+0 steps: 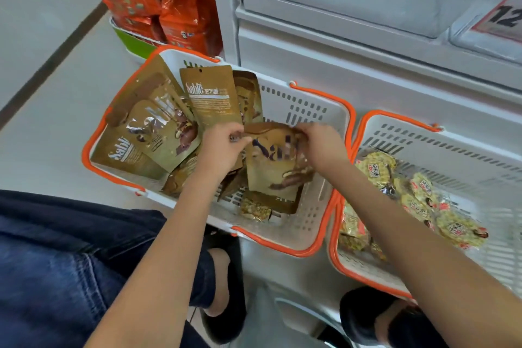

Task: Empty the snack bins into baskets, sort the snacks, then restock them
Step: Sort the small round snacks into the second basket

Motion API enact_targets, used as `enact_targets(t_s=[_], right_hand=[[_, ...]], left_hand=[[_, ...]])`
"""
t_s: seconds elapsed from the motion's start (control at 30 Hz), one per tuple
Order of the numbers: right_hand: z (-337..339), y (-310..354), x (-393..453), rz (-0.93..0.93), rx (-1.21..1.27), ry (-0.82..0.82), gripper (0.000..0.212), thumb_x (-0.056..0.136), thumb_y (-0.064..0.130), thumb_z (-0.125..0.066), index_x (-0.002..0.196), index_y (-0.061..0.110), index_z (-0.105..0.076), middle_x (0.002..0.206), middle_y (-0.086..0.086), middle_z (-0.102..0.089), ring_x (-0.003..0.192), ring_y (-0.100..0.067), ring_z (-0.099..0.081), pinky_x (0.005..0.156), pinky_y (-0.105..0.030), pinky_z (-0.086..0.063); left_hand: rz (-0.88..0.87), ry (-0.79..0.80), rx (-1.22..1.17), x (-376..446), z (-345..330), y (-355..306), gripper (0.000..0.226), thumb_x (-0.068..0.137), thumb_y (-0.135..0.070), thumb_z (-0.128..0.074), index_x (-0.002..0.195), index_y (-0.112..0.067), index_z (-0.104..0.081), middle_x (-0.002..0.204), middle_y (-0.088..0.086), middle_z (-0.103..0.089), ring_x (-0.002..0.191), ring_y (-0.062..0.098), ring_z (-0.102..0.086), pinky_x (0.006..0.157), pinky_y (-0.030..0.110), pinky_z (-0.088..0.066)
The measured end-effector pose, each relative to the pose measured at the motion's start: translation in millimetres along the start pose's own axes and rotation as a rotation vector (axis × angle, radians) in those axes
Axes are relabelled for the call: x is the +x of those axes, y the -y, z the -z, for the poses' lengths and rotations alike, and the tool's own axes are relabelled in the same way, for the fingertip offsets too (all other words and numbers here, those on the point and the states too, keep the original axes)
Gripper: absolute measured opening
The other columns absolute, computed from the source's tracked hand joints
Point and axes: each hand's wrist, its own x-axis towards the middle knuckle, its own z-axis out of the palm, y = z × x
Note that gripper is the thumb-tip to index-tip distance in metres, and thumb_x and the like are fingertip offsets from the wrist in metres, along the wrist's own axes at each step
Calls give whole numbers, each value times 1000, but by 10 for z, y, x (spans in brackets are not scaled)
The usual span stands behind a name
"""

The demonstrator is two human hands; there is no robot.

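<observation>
Denim knee (pixel 56 257) nearest, both hands' fingers (pixel 240 133) pinching brown pouch (pixel 271 167) over floor-set white basket (pixel 310 110).

Bare forearms, dark blue denim jeans (pixel 70 263), black slip-on shoes (pixel 226 305).

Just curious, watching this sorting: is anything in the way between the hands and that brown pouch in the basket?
Nothing visible. Both the left hand and right hand already pinch the top edge of the brown pouch, which lies on top of the other pouches in the left basket.
</observation>
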Motion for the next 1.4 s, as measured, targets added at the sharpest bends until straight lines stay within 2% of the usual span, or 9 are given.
enact_targets(t_s=[0.2,0.3,0.37,0.47,0.57,0.9,1.13,1.3,1.4], right_hand=[[162,13,353,8,-234,-146,53,84,-3,-49,132,19,-52,112,-16,-66,106,-35,-61,85,-38,-46],[-2,58,100,193,-371,-243,66,71,-9,-61,131,15,-49,130,-13,-56,126,-36,-46,104,-51,-32],[-163,89,-148,481,-394,-216,54,61,-4,-74,111,11,-61,116,-11,-63,112,-32,-54,93,-47,-44],[-454,140,-453,718,-318,201,45,63,-9,-71,104,7,-65,102,-12,-66,98,-31,-63,71,-38,-57],[-847,133,-458,527,-318,616,66,82,-13,-47,140,17,-40,124,-9,-54,124,-30,-48,94,-41,-47],[-1756,221,-226,652,-618,855,73,98,17,-46,150,35,0,161,3,-1,146,-27,-10,114,-46,-23],[-1478,-4,-170,407,-121,836,64,76,8,-69,130,27,-40,123,-7,-54,112,-28,-53,83,-28,-39],[-967,103,-195,241,252,772,70,75,13,-76,133,16,-38,117,-4,-56,105,-13,-50,83,-15,-30],[-453,112,-299,120,577,662,71,69,14,-83,126,24,-42,111,-3,-59,93,-15,-58,83,-18,-47]], left_hand=[[187,154,232,-128,-210,432,93,59,-48,-83,135,-21,-37,137,7,-46,127,29,-40,105,50,-36],[154,298,529,-305,-423,501,95,66,-44,-80,141,-22,-26,143,9,-35,135,35,-26,109,54,-27],[121,313,682,-377,-483,545,80,76,-28,-73,141,-22,-27,143,10,-35,135,35,-26,110,54,-26],[66,170,688,-314,-449,601,48,81,-1,-58,125,-18,-46,127,8,-51,120,32,-46,96,46,-41],[50,34,571,-150,-356,688,35,80,4,-56,109,-15,-58,105,8,-63,96,30,-58,76,39,-48],[109,-279,160,-30,-318,791,21,78,-1,-69,97,-9,-73,95,6,-72,87,23,-65,77,27,-49],[124,-286,163,-54,-348,801,21,77,-7,-73,97,-12,-74,98,2,-72,89,19,-64,79,25,-46],[220,-194,32,-103,-328,767,21,79,-7,-72,99,-14,-73,96,1,-71,88,17,-65,83,31,-53],[242,-182,-35,-201,-290,655,15,82,-5,-69,95,-12,-73,91,2,-71,85,18,-66,80,31,-53]])
